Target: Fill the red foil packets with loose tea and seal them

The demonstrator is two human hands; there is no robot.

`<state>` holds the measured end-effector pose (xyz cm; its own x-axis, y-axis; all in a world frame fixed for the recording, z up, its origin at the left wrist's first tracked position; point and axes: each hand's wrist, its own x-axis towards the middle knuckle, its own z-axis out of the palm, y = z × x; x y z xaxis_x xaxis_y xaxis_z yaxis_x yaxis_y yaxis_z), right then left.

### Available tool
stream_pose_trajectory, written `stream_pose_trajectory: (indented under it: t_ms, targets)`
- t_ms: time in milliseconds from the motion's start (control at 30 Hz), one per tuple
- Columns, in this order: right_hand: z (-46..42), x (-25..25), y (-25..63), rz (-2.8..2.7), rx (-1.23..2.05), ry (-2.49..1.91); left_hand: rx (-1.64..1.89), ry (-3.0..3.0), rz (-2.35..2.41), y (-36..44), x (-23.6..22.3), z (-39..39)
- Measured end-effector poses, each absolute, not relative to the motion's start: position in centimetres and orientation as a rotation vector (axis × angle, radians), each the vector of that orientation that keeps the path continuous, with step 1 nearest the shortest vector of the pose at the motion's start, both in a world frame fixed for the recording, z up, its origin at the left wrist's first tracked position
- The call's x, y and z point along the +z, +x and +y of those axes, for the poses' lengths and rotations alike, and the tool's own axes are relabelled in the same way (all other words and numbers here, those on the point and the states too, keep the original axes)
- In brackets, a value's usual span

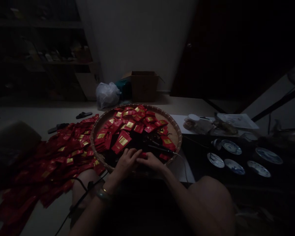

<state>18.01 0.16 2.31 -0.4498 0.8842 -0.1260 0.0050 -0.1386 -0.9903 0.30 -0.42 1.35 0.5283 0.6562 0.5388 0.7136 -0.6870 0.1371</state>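
A round woven basket (177,131) sits in front of me, heaped with several small red packets with gold labels (123,141). My left hand (127,161) and my right hand (151,161) meet at the basket's near edge. Their fingers are curled together around a small red packet (143,155) held between them. A bracelet (103,194) is on my left wrist. A thin dark tool with a cord (162,149) lies in the basket just beyond my right hand.
A large pile of red packets (51,160) spreads over the floor left of the basket. Several blue-and-white saucers (232,157) lie on a dark surface at right. A cardboard box (144,85), a white plastic bag (107,94) and sandals (83,115) lie behind.
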Motion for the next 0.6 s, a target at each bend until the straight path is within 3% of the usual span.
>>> stream_pose_trajectory:
  t_ms: [200,400,600]
  targets:
    - [0.3,1.0,17.5,-1.146,1.598,-1.101,-0.8,-2.51,-1.253,-0.2,2.6,-0.6]
    - [-0.2,2.4,18.5,-1.248,1.77,-1.0,-0.827,-2.663,-1.065,-0.7,2.3,-0.2]
    - [-0.5,1.6,18.3,-0.979,1.934,-0.903,-0.793,-2.678,-1.159,-0.2,2.5,-0.2]
